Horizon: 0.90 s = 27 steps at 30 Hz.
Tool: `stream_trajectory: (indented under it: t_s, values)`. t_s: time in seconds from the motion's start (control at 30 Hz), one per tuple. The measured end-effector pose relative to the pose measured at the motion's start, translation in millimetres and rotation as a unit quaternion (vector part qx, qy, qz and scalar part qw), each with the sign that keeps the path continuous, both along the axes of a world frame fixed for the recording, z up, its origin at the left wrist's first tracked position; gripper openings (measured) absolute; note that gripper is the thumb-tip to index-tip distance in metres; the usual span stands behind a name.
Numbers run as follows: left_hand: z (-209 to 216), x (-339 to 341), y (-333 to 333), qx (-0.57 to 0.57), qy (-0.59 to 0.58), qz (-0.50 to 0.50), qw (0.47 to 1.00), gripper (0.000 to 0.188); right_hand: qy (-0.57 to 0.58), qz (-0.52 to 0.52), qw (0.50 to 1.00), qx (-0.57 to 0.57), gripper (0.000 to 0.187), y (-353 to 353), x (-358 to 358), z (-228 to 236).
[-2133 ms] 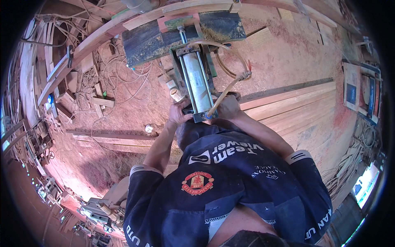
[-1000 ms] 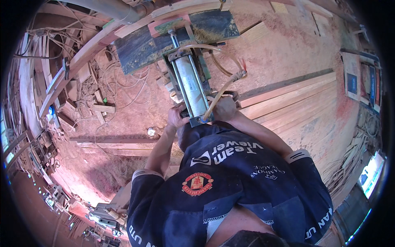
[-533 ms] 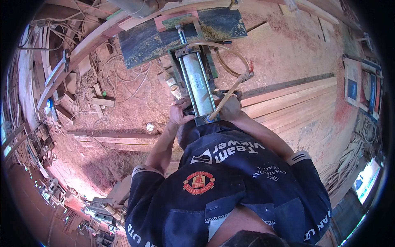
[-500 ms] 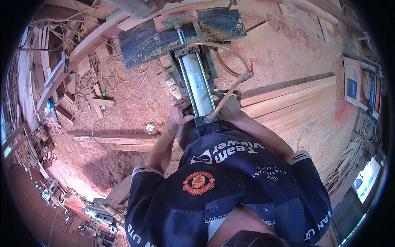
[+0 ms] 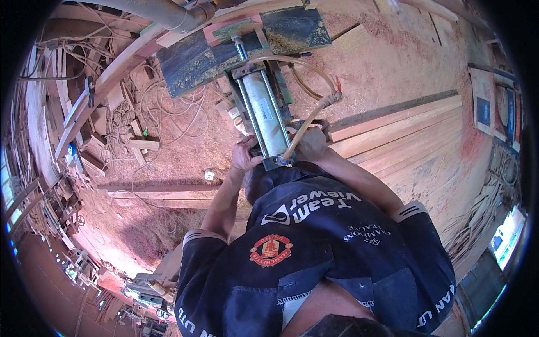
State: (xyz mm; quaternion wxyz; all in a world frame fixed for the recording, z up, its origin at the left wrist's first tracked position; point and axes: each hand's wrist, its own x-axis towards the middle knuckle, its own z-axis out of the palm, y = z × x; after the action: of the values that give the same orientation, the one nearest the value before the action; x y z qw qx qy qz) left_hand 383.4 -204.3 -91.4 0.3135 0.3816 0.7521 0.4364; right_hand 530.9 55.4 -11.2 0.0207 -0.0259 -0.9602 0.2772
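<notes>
A silver pneumatic cylinder (image 5: pixel 263 112) with tie rods stands on a dark, sawdust-covered metal plate (image 5: pixel 193 59). Beige hoses (image 5: pixel 314 106) loop from its top down to its lower end. My left hand (image 5: pixel 244 156) is closed around the left side of the cylinder's lower end cap. To the right of the cylinder, my right hand (image 5: pixel 311 143) is closed on a dark metal part (image 5: pixel 314 122), close to the hose. What lies under the fingers is hidden. My dark blue shirt (image 5: pixel 314 247) fills the lower picture.
Stacked pale wooden planks (image 5: pixel 404 132) lie to the right on a sawdust-covered floor (image 5: pixel 185 151). A long plank (image 5: pixel 163 191) lies at the left. Tangled wires and wood offcuts (image 5: pixel 123 118) crowd the left side. A grey pipe (image 5: pixel 160 12) crosses the top.
Both hands have stayed at the cylinder's lower end. Only the view has shifted slightly.
</notes>
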Motion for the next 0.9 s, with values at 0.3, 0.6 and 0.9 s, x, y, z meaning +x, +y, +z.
stream_trajectory:
  t_s: [0.3,0.6,0.9]
  values:
    - [6.4,1.1,-0.1,-0.038,0.009,-0.001,0.999,0.098,-0.040,-0.012,0.999,0.015,0.018,-4.5,-6.6,13.2]
    - [2.7,2.6,0.1,-0.045,0.013,0.011,0.999,0.103,-0.039,-0.017,0.999,0.013,0.024,-4.0,-10.5,22.5]
    - [13.0,1.1,4.2,-0.030,0.022,0.010,0.999,0.103,-0.037,-0.017,0.999,0.021,0.018,-2.4,-7.6,20.7]
